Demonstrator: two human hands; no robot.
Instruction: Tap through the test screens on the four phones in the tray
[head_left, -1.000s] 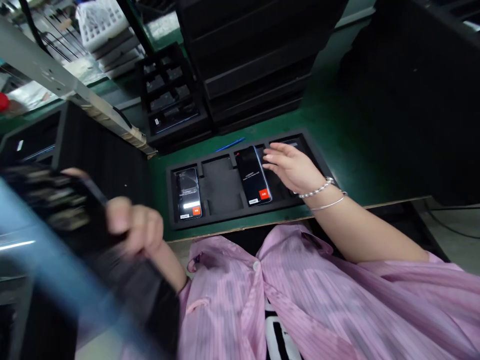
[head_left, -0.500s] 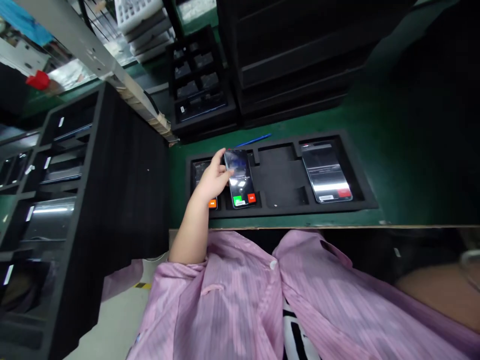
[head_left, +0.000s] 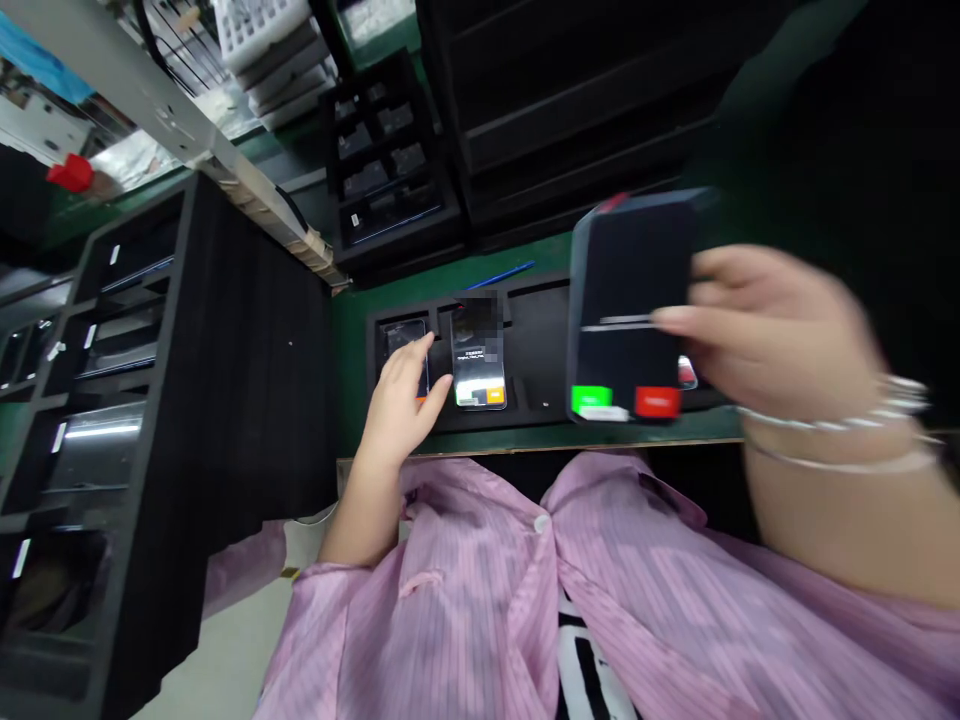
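Observation:
My right hand (head_left: 787,330), blurred by motion, grips a smartphone (head_left: 630,270) by its right side, raised above the right part of the black foam tray (head_left: 536,340). Its dark screen carries a green and a red button. Over the tray's left end, my left hand (head_left: 401,410) is open, thumb and fingers apart. That hand partly covers one smartphone (head_left: 409,335) in a slot. Right of its thumb lies another smartphone (head_left: 480,360) with white text and an orange button. Behind the raised phone, a corner of a further smartphone (head_left: 687,373) shows.
A blue pen (head_left: 501,275) lies behind the tray. To the left stands a tall stack of black trays (head_left: 247,350) with phones in slots. More black trays (head_left: 397,235) stand at the back, beside a pale post (head_left: 247,180). White trays (head_left: 277,60) are stacked beyond.
My right hand has come in from the right holding a smartphone. The left hand has drawn back leftward from the second phone, whose screen now shows an orange button.

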